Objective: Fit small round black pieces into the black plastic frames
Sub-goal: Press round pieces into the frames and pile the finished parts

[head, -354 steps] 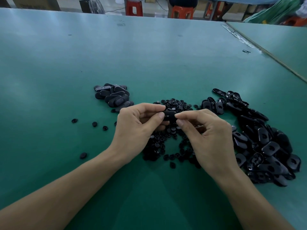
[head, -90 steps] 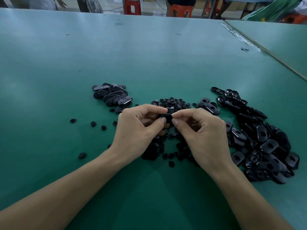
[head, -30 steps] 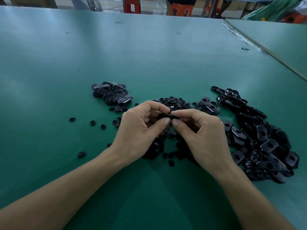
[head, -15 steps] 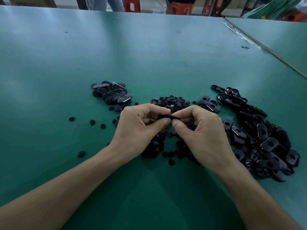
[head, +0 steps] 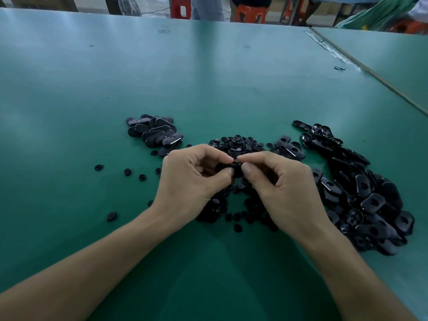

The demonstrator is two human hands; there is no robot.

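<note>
Left hand [head: 190, 181], right hand [head: 284, 188] still pinching frame [head: 234, 169]

no readable text, no labels, no brands, no numbers, no signs anywhere in view

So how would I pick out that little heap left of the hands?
On the green table, find the left hand. Beyond it, to the left, sits the heap of oval frames: smallest and tightest of three heaps, apart from the round pieces and the sprawling frames on the right.
</note>
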